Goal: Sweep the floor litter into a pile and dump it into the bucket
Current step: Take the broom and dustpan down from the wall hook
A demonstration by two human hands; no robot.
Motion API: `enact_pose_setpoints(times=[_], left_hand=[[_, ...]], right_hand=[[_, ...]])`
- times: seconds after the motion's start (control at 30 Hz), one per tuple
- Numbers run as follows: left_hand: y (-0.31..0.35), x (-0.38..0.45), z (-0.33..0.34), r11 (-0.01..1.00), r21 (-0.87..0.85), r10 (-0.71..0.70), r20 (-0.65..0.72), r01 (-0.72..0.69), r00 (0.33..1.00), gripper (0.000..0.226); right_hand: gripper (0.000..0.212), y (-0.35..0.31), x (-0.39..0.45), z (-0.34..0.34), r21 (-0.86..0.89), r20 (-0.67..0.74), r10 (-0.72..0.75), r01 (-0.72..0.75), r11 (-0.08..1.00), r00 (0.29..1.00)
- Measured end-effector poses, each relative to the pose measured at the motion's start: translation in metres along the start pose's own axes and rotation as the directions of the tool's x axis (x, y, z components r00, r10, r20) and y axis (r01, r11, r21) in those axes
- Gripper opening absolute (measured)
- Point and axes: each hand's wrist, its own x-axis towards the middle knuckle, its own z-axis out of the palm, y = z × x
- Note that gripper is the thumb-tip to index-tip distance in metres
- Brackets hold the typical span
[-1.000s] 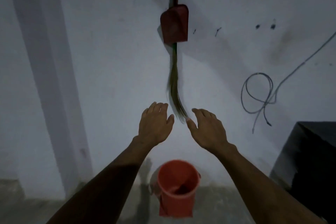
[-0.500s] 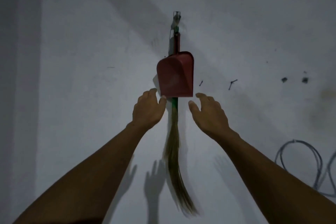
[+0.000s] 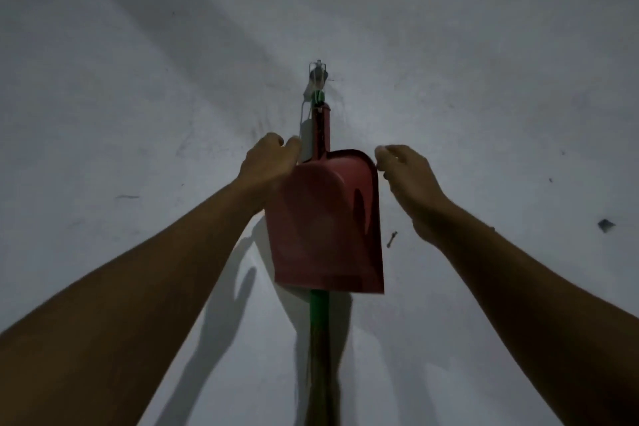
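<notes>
Dim shot, head view tilted up at a pale wall (image 3: 138, 79). Left to right: left hand (image 3: 268, 162) raised at the dustpan's upper left shoulder, fingers curled loosely, fingertips close to or touching the pan edge by the handle; contact is unclear, and it holds nothing that shows. Shadows of both arms fall on the wall below.

Centre: red dustpan (image 3: 325, 221) hangs flat against the wall, handle up, mouth down, from a metal hook (image 3: 318, 74). Behind it hangs the broom (image 3: 320, 328), its green handle top peeking out just under the hook and its shaft coming out below the pan's lower edge, darker toward the bottom of frame. Bristles not visible here.

Right hand (image 3: 411, 183) is at the pan's upper right corner, fingers bent, thumb and forefinger tips near the rim; cannot tell if it pinches the rim or is just beside it.

Right of the pan: a small nail (image 3: 392, 238) in the wall, a dark mark (image 3: 605, 225) further right. Bucket and litter are out of frame.
</notes>
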Motion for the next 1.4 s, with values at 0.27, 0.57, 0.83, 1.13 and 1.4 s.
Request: enact_pose_setpoints(times=[0.27,0.57,0.83,1.13,1.4], left_hand=[[0.027,0.069,0.038,0.998,-0.065,-0.006,0.148,0.016,0.989,0.045],[0.031,0.111,0.063,0.981,0.169,-0.133,0.241,0.093,0.962,0.059],[0.01,0.127,0.075,0.995,0.101,-0.011,0.281,-0.018,0.96,0.027],[-0.009,0.142,0.091,0.891,0.427,0.159,0.024,-0.154,0.987,0.07],[-0.016,0.15,0.098,0.925,0.351,0.12,0.092,-0.145,0.989,0.095]], right_hand=[[0.068,0.028,0.112,0.012,0.611,0.262,0.024,-0.185,0.769,0.965],[0.058,0.037,0.201,0.031,0.64,0.354,-0.056,-0.198,0.743,0.933],[0.021,0.016,0.241,0.062,0.428,0.203,-0.07,-0.025,0.903,0.977],[0.017,-0.018,0.268,0.091,0.269,0.081,-0.086,0.062,0.961,0.993],[0.011,-0.021,0.282,0.094,0.39,0.096,-0.041,0.0,0.921,0.995]])
